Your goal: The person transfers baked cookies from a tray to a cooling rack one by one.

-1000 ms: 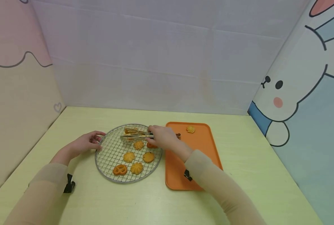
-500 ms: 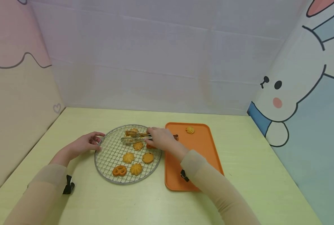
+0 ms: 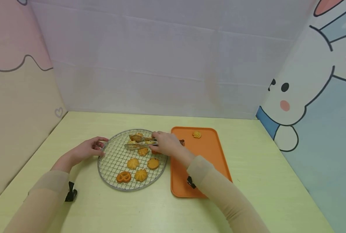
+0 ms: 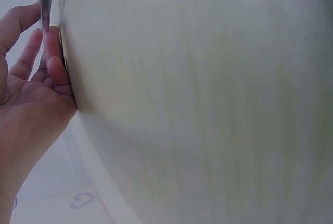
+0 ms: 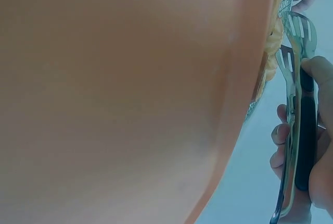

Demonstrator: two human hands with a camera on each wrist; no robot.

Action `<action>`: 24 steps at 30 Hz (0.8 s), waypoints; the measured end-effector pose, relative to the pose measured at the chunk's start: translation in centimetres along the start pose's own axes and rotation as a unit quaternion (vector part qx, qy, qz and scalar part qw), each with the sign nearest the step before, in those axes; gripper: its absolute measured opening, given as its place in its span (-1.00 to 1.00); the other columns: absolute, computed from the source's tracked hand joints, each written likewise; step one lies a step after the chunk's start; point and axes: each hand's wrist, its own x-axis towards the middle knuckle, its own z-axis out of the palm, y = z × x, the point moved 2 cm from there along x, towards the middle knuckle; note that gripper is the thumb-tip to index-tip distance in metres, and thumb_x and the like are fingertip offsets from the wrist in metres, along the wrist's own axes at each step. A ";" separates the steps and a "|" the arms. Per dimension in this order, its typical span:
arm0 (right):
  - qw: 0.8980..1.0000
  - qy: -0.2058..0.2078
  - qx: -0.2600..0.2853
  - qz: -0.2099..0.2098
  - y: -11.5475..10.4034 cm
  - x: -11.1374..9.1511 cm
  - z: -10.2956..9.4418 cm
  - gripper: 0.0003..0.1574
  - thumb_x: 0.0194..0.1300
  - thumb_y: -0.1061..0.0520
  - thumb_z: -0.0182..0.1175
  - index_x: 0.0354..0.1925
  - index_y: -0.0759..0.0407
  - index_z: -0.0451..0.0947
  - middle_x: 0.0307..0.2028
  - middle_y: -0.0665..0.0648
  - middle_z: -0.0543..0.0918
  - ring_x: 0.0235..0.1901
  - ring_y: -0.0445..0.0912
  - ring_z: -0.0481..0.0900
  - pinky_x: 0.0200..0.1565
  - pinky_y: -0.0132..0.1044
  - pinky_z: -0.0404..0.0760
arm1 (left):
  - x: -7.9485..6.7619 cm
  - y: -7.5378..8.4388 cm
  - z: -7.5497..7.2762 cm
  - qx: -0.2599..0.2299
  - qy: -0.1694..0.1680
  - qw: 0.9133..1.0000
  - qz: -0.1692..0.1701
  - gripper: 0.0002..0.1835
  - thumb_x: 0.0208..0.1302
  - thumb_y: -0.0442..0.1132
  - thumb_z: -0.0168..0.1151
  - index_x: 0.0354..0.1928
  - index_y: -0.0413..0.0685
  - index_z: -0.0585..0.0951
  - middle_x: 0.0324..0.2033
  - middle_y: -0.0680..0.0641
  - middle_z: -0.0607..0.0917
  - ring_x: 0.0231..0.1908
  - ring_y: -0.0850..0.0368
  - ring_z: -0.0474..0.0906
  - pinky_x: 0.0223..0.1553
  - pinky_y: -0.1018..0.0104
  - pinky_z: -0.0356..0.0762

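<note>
At the left rim of a round wire rack (image 3: 111,161), my left hand (image 3: 88,149) pinches the edge between thumb and fingers. My right hand (image 3: 168,144) grips metal tongs (image 5: 296,99) with slotted ends and dark handle grips. The tongs' two arms stand apart, low over the far part of the rack, with pale yellow cookie surfaces partly visible between them. Nearer me on the rack lie flower-shaped cookies (image 3: 141,175), a round cookie (image 3: 153,163) and a pretzel-shaped cookie (image 3: 123,176). Another reddish-brown piece is mostly hidden below the right hand.
An orange tray (image 3: 202,155) lies right of the rack, beneath the right forearm. One swirled cookie (image 3: 196,134) rests near its far edge. The pale table (image 3: 263,181) is bounded by a back wall (image 3: 167,64) and printed side walls.
The right hand and forearm have shifted slightly left over the first half second. Since then the tongs' arms have spread a little wider. The left hand stays at the rim.
</note>
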 end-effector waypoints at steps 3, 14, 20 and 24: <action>1.000 0.005 0.010 -0.002 0.1 -0.3 -0.5 -0.43 0.31 -0.28 0.07 0.13 0.00 0.42 -0.07 -0.01 0.59 -0.50 -0.21 0.48 -0.61 -0.37 0.35 | -0.1 0.2 -0.1 0.002 0.001 1.000 0.001 -0.24 0.12 -0.25 0.35 0.33 -0.21 0.22 -0.10 -0.18 0.36 -0.18 0.10 0.31 -0.19 0.40 0.42; 0.999 0.001 0.036 0.005 0.8 -1.5 -2.9 -0.43 0.31 -0.31 0.05 0.12 -0.04 0.40 -0.05 0.00 0.57 -0.59 -0.19 0.44 -0.62 -0.35 0.34 | -0.5 0.9 -0.4 0.011 0.007 1.000 0.003 -0.24 0.09 -0.24 0.37 0.31 -0.21 0.24 -0.11 -0.18 0.38 -0.17 0.12 0.33 -0.18 0.41 0.42; 0.999 0.027 0.028 -0.001 1.6 -2.4 -4.3 -0.42 0.29 -0.29 0.07 0.12 0.00 0.42 -0.08 0.00 0.59 -0.54 -0.20 0.44 -0.58 -0.35 0.36 | -0.6 1.3 -0.4 0.018 0.007 1.000 -0.004 -0.24 0.10 -0.24 0.37 0.31 -0.19 0.24 -0.10 -0.17 0.37 -0.15 0.09 0.33 -0.17 0.41 0.42; 0.998 0.053 0.018 -0.009 2.3 -3.2 -5.3 -0.44 0.28 -0.29 0.08 0.09 0.00 0.44 -0.15 -0.01 0.60 -0.52 -0.21 0.47 -0.56 -0.37 0.37 | -0.8 1.8 -0.5 0.022 0.005 1.000 -0.001 -0.25 0.11 -0.25 0.35 0.31 -0.21 0.23 -0.11 -0.18 0.37 -0.15 0.07 0.32 -0.18 0.41 0.41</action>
